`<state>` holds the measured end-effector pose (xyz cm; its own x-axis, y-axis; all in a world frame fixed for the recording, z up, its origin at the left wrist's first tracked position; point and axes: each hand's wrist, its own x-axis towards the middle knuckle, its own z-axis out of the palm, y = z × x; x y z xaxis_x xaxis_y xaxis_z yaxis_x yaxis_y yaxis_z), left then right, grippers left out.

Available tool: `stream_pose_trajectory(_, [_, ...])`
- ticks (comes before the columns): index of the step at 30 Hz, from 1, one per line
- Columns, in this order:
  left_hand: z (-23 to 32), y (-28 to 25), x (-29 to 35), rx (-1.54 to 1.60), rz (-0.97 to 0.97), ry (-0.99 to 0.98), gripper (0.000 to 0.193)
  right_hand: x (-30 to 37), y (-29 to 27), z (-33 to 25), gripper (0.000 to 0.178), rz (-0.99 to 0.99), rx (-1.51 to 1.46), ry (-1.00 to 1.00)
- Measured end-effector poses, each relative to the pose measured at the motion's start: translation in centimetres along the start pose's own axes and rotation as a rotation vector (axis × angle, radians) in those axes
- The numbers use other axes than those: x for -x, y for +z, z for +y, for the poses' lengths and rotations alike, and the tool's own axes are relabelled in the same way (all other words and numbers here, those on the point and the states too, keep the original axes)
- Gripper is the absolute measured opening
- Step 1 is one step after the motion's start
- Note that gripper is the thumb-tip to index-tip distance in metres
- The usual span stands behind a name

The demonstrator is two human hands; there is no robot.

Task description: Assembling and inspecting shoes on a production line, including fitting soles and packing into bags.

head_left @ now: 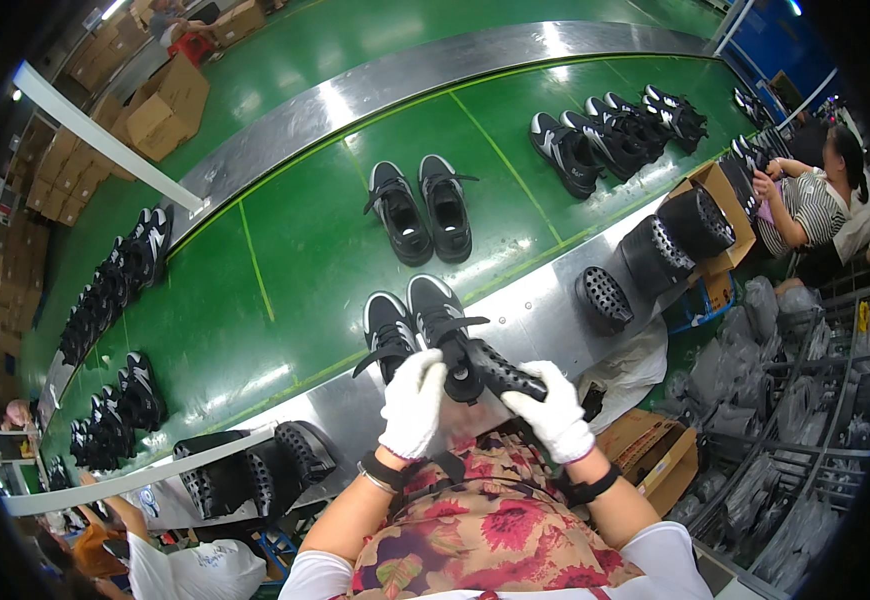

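Note:
Directly in front of me, a pair of black shoes with grey-white trim stands at the near edge of the green belt, toes pointing away. My left hand [413,405], in a white glove, is closed at the heel of the right-hand shoe [440,318]. Beside it is the left-hand shoe [387,325]. My right hand [551,405], also gloved in white, grips the near end of a black, curved insert dotted with holes [500,370]. The insert's far end lies against the right side of the shoe's opening. My fingers partly cover both the shoe and the insert.
Another pair of shoes [420,210] stands farther on the green belt [315,245]. Shoe rows line its right [615,130] and left [115,285]. Holed black pieces lie on the metal ledge at right [605,298] and left [300,452]. A co-worker [817,195] sits at right.

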<state>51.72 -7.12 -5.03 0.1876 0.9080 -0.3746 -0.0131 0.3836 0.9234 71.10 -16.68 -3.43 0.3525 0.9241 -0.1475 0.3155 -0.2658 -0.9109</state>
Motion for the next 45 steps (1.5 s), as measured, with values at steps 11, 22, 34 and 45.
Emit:
stream_pose_trajectory(11, [-1.7,0.0,-6.0,-1.363,-0.188,0.633,0.023,-2.6,-0.6,-3.3,0.04,-0.422,0.463,-0.074])
stream_pose_trajectory(22, [-0.8,-0.5,-6.4,-1.196,-0.196,0.64,0.016,-5.9,10.1,1.6,0.029,-0.151,0.72,-0.273])
stream_pose_trajectory(34, [-2.9,0.5,-4.5,-1.291,-0.185,0.566,0.017,-10.2,11.1,7.5,0.039,-0.139,0.677,-0.174])
stream_pose_trajectory(45, [-4.5,-1.9,-1.9,-1.135,0.099,0.575,0.034,-9.0,6.8,2.7,0.025,-0.169,-0.647,0.418])
